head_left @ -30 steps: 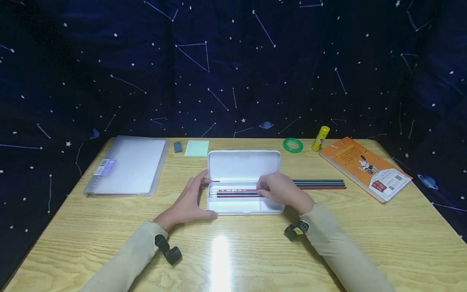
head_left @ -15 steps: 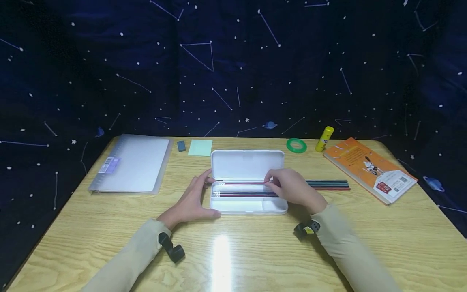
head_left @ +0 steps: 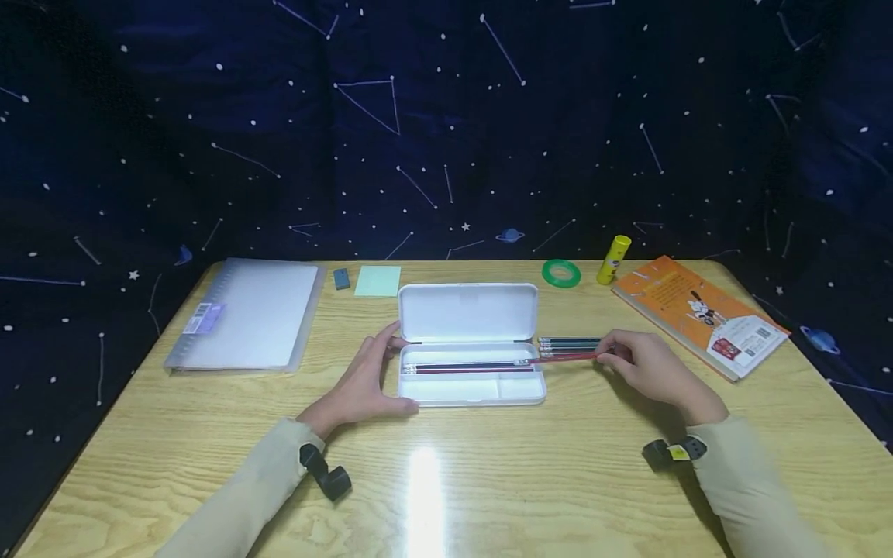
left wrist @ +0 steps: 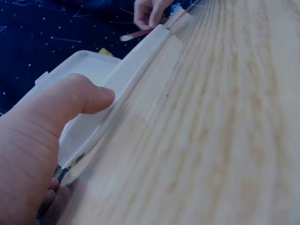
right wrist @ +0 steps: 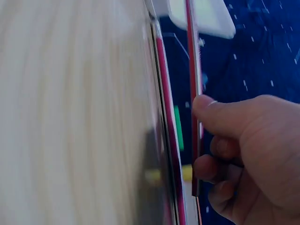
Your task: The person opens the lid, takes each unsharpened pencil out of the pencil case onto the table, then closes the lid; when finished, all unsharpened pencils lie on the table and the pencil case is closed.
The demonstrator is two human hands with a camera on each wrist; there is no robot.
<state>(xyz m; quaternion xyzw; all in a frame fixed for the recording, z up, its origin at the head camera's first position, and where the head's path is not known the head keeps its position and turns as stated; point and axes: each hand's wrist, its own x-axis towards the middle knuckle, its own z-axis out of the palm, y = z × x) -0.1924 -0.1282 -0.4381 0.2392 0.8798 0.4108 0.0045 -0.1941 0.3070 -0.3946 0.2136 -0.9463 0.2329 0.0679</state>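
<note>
A white plastic pencil case (head_left: 446,390) lies on the table with its lid (head_left: 467,311) raised. My left hand (head_left: 358,391) holds its left end, the thumb (left wrist: 89,96) on the front wall and the fingers round by the hinge corner, partly hidden. A dark pencil and a purplish-red one (head_left: 460,370) lie in the long compartment. My right hand (head_left: 652,368) pinches a red pencil (right wrist: 192,61) between thumb and fingers near one end. The pencil's silvery eraser end overlaps the case's right edge in the head view. Several dark green pencils (head_left: 565,341) lie in a row just beyond it.
A clear-covered notebook (head_left: 251,314) lies at left, near a grey eraser (head_left: 341,279) and pale green sticky notes (head_left: 377,281). At back right are a green tape roll (head_left: 561,273), an upright yellow glue stick (head_left: 613,260) and an orange book (head_left: 701,314).
My right hand has moved right out of the pencil case, drawing the red pencil along. Fewer pencils lie in the case than a second ago. My left hand stays in place.
</note>
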